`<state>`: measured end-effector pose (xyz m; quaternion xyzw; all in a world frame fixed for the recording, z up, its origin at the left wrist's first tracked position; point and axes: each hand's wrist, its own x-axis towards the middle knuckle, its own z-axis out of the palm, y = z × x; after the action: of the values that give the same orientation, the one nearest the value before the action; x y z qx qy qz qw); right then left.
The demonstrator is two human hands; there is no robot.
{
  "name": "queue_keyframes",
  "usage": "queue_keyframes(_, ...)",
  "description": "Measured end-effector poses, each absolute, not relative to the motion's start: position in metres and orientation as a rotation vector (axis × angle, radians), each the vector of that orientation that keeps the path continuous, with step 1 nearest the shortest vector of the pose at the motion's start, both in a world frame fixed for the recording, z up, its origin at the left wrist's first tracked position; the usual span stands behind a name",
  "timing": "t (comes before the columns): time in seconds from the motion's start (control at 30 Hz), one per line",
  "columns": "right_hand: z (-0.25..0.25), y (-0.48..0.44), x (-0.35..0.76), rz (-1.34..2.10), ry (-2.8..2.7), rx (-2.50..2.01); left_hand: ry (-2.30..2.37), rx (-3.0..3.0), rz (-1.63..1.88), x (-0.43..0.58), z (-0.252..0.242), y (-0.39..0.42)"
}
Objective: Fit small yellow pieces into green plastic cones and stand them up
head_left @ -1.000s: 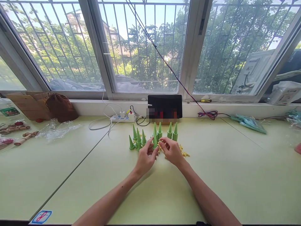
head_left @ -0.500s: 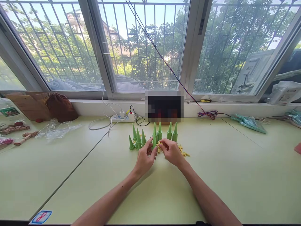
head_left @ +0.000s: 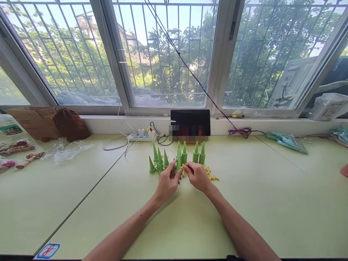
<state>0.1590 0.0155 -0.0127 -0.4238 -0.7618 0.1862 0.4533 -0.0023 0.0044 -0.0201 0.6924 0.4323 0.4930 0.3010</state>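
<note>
Several green cones point(head_left: 185, 154) stand upright in a cluster on the pale green table point(head_left: 174, 224), with small yellow pieces point(head_left: 210, 172) scattered beside them. My left hand point(head_left: 167, 183) pinches one green cone point(head_left: 178, 163) between thumb and fingers. My right hand point(head_left: 198, 176) meets it from the right, its fingers closed on a small yellow piece point(head_left: 185, 168) at the cone's base. The two hands touch at the fingertips just in front of the cluster.
A dark tablet point(head_left: 190, 123) leans on the window sill behind the cones, next to a power strip point(head_left: 141, 136) and cables. At the far left lie a brown pouch point(head_left: 70, 124), clear plastic wrap point(head_left: 65, 148) and wooden pieces point(head_left: 24, 154). A teal bag point(head_left: 289, 142) lies at the right.
Both hands shifted slightly forward and closer together around the cone and yellow piece. Nothing else has moved.
</note>
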Motion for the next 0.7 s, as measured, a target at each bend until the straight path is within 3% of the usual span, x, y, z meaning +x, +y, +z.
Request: queue_keyframes(0.7, -0.0133, 0.0159, 0.1582, 0.424, -1.951, -1.094, 1.079, 1.824, 1.261, -0.0038, -0.0222, 0.0047)
